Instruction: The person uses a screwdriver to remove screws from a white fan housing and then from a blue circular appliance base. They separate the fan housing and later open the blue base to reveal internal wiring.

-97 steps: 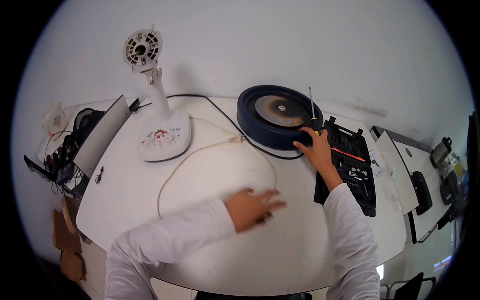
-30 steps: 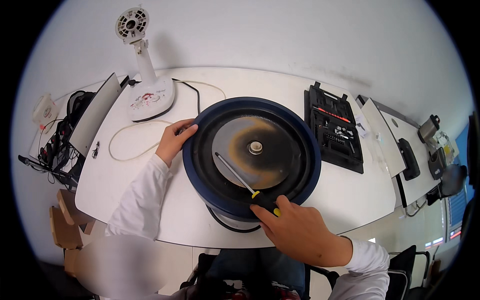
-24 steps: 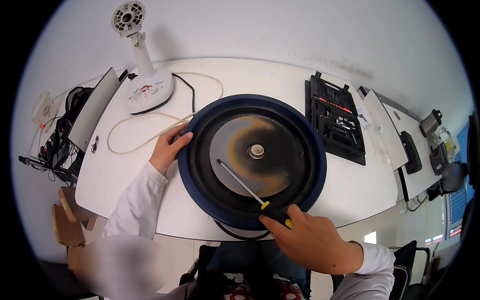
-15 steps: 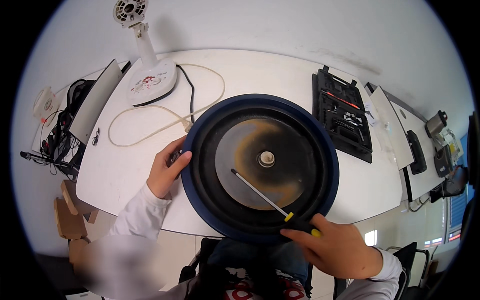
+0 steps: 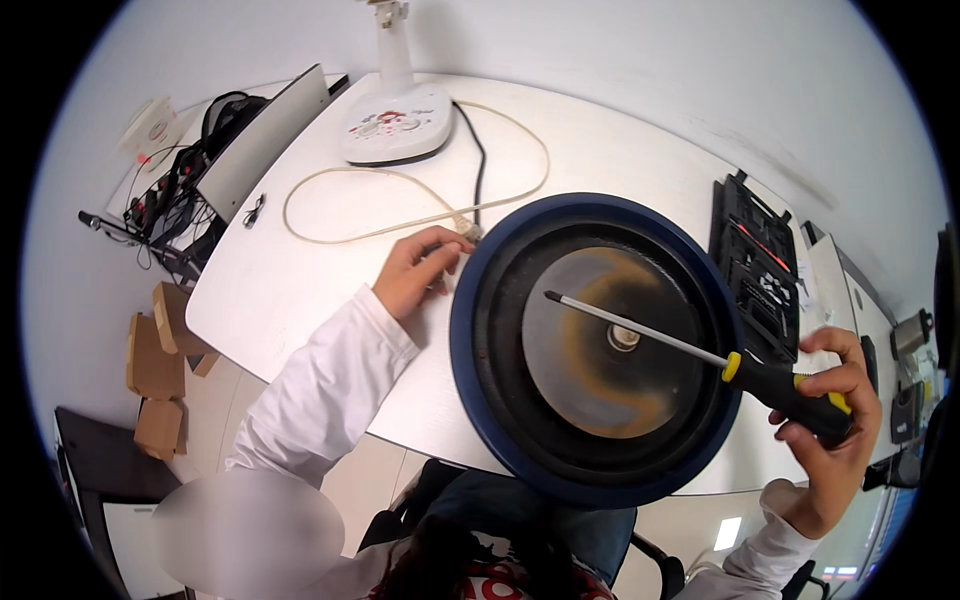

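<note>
A round blue-rimmed, pan-like body (image 5: 474, 400) lies at the near edge of the table. Inside, it is black with a grey disc (image 5: 548, 360) stained brown, and a pale round knob (image 5: 625, 336) in its middle. My right hand (image 5: 835, 430) grips the black-and-yellow handle of a screwdriver (image 5: 650, 334), whose shaft points left across the disc above the knob. My left hand (image 5: 415, 275) is by the body's left rim, fingers curled in; what they hold, if anything, is hidden. Right above its fingertips lies the plug (image 5: 468, 228) of a pale cord.
A white fan stand (image 5: 400, 125) rises at the back, with the pale cord (image 5: 330, 172) looping from it. At the right lies an open black tool case (image 5: 760, 270). A small black cable (image 5: 254, 210) rests on the left. Cardboard boxes (image 5: 155, 350) are on the floor left of the table.
My view has shifted left, so the table sits further right. My left hand has come off the rim and curled near the plug. My right hand has lifted the screwdriver up and to the right.
</note>
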The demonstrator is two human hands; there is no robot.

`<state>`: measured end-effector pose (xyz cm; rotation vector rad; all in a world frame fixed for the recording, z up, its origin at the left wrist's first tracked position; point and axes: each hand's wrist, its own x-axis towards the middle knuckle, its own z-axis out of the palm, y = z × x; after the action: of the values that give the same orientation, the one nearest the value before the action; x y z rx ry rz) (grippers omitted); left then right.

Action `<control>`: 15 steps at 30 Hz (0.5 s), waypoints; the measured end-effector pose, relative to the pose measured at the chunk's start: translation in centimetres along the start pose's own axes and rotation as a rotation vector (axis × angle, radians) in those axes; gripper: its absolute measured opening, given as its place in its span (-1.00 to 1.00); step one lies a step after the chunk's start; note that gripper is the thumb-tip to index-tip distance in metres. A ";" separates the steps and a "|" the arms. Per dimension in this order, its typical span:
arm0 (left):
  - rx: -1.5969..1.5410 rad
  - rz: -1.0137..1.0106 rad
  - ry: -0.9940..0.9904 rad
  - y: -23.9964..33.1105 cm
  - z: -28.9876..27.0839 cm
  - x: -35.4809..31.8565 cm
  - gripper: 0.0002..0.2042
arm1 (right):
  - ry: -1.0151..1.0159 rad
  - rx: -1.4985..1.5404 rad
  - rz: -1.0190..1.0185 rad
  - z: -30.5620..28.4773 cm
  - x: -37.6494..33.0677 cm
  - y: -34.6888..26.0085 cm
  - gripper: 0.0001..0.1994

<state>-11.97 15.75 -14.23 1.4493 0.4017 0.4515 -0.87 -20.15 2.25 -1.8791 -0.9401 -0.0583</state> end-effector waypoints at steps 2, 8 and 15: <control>0.025 0.029 -0.036 0.6 1.1 -0.7 -0.80 | -0.023 0.121 0.043 0.3 0.6 0.9 -0.56; 0.062 0.166 -0.126 1.3 0.5 -1.5 -0.63 | 0.009 0.348 0.013 4.5 2.5 0.9 -0.34; 0.109 0.247 -0.173 1.0 0.5 -1.5 -0.54 | 0.108 0.330 -0.119 6.5 3.5 0.3 -0.38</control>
<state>-13.01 14.62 -13.20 1.6385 0.1092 0.5029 -0.55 -13.05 0.18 -1.5022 -0.9249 -0.0706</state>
